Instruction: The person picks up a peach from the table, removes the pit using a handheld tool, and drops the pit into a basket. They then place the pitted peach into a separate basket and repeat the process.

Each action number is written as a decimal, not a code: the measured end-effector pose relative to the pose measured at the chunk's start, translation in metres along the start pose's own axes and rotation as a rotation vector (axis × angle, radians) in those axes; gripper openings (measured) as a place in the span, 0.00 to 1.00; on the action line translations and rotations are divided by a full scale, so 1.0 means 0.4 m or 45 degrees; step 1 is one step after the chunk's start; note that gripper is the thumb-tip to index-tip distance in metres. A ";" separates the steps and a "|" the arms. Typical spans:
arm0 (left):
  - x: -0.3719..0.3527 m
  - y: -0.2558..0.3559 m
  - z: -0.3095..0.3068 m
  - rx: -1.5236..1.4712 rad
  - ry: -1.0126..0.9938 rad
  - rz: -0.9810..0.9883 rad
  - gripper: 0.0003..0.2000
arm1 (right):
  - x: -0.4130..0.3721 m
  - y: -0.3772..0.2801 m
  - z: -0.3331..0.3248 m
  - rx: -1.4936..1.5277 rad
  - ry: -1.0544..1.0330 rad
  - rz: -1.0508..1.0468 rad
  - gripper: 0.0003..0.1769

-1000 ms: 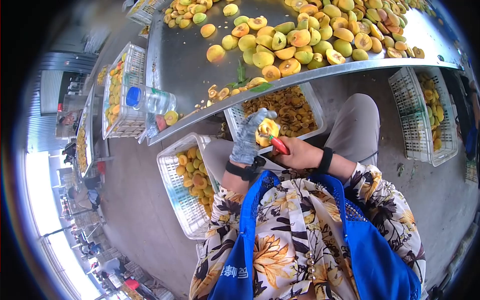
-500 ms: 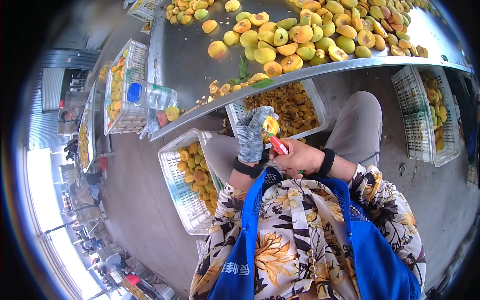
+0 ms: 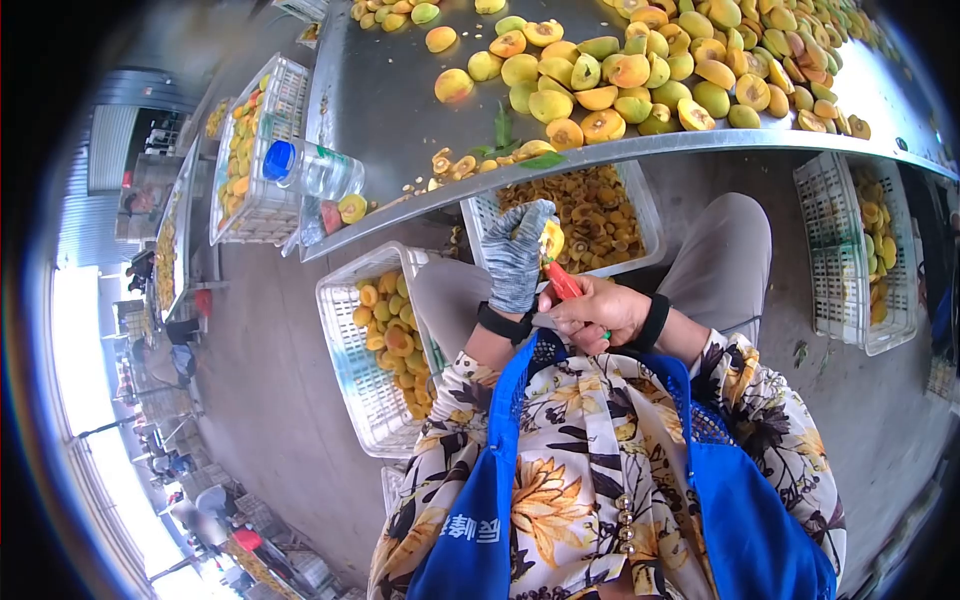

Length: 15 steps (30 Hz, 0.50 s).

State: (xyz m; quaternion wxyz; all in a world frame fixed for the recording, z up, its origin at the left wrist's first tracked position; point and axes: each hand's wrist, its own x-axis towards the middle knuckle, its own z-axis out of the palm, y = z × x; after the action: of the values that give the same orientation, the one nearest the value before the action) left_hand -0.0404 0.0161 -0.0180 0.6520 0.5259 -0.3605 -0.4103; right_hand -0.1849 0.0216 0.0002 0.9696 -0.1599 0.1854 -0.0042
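My left hand [image 3: 513,258], in a grey glove, is closed on a yellow fruit piece [image 3: 551,240]. Bare, my right hand [image 3: 603,308] wraps round a red-handled tool [image 3: 562,281], whose upper end meets the fruit; its tip is hard to make out. Both hands are close together above my lap. Beyond them, a white crate [image 3: 650,232] holds many small brownish-orange fruit pieces. Beside my left leg, another white crate [image 3: 350,350] contains yellow-orange fruit halves.
A metal table [image 3: 390,110] carries heaped halved fruit [image 3: 690,70], a leaf and a clear bottle with a blue cap [image 3: 325,172]. Fruit crates stand at left [image 3: 275,205] and right [image 3: 835,250]. People are at the far lower left.
The view has shifted slightly, so table and crates appear a little further right. The fruit piece has turned in my left hand, and the red tool's angle has changed slightly.
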 end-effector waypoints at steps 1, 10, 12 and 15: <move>0.006 -0.002 0.000 -0.038 0.000 -0.065 0.12 | 0.001 -0.005 -0.002 0.013 -0.035 0.003 0.09; 0.036 0.045 -0.029 -0.554 -0.336 -0.986 0.16 | 0.011 0.014 0.014 -0.132 -0.010 -0.081 0.09; 0.019 0.043 -0.006 -0.328 -0.119 -0.687 0.15 | 0.010 0.017 0.005 -0.179 0.000 -0.091 0.09; 0.016 0.037 0.006 -0.227 -0.078 -0.438 0.15 | 0.004 0.013 0.017 -0.062 0.032 -0.038 0.10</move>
State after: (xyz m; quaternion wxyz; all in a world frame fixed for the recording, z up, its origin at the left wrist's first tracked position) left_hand -0.0375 0.0111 -0.0028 0.6050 0.5071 -0.2474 -0.5618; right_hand -0.1814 0.0286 0.0041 0.9628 -0.1862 0.1951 -0.0163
